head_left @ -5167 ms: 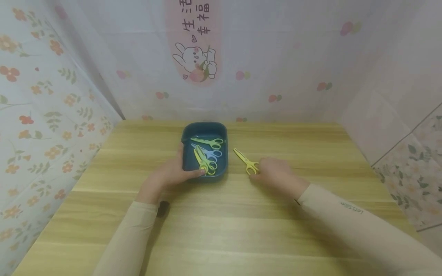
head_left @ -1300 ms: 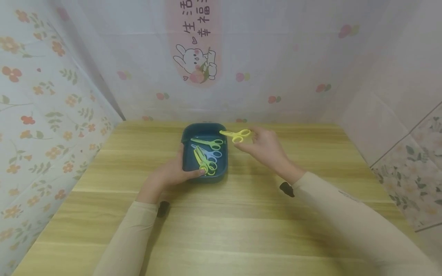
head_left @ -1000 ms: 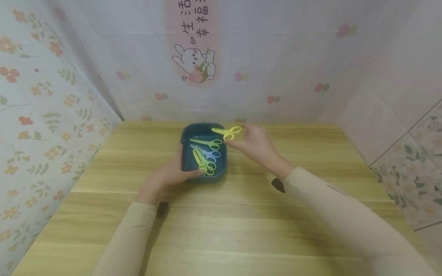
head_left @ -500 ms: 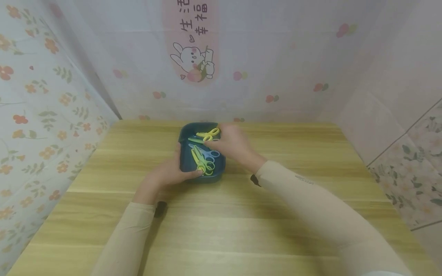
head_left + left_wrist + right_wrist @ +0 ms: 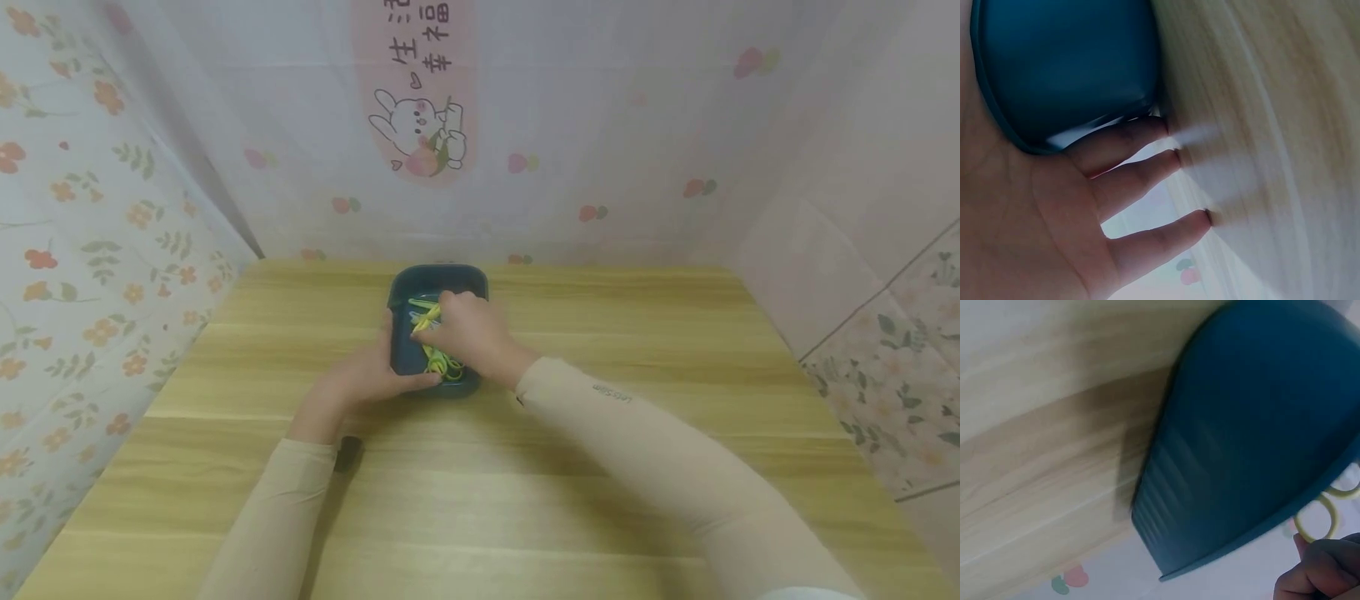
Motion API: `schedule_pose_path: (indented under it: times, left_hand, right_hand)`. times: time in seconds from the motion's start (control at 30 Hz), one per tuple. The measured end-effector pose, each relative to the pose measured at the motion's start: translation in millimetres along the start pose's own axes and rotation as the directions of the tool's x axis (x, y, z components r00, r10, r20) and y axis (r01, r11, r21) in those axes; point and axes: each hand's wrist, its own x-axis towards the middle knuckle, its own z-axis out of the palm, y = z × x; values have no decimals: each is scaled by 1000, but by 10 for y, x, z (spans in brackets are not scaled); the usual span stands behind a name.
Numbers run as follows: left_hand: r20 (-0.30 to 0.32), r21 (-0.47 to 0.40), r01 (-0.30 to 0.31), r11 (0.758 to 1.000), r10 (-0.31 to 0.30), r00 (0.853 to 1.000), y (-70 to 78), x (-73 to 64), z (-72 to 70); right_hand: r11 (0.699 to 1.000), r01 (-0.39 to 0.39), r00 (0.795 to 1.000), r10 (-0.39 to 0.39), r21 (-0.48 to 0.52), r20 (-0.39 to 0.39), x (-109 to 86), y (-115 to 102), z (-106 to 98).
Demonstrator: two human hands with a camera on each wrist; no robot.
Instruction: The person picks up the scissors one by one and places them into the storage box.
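A dark blue plastic box (image 5: 438,273) stands on the table. My left hand (image 5: 360,371) holds its near left corner, thumb over the front rim, fingers outside. The left wrist view shows those fingers (image 5: 1141,178) extended, tips on the tabletop. Reaching into the box, my right hand (image 5: 476,333) pinches yellow scissors (image 5: 428,317) by the handles. Their loops (image 5: 1316,517) show past the rim in the right wrist view. Green scissors (image 5: 422,303) lie partly covered behind them. More green and yellow scissors (image 5: 444,365) lie at the near end. The blue pair is mostly hidden.
The wood-grain table (image 5: 600,467) extends around the box. A printed cloth (image 5: 600,125) hangs at its back edge. Flowered cloth (image 5: 90,250) bounds the left side, and further cloth (image 5: 892,333) hangs on the right.
My right hand picked up the yellow scissors from the table right of the box. It carried them left over the rim, then nearer inside the box. My left hand stays at the corner.
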Motion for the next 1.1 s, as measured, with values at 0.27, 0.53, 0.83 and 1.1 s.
schedule_pose_path:
  times: [0.27, 0.53, 0.83, 1.1]
  left_hand:
    - [-4, 11, -9, 1000, 9, 1000, 20, -28, -12]
    - [-15, -18, -31, 999, 30, 999, 29, -13, 9]
    - [-5, -39, -31, 999, 31, 1000, 36, -14, 5]
    - [19, -48, -62, 997, 63, 998, 6, 13, -22]
  right_hand:
    - [997, 41, 999, -40, -64, 24, -39, -39, 76]
    - [998, 56, 998, -54, -41, 36, -76, -57, 63]
    - [998, 67, 997, -67, 8, 31, -179, -20, -70]
    - [994, 51, 989, -63, 91, 131, -411, 102, -216]
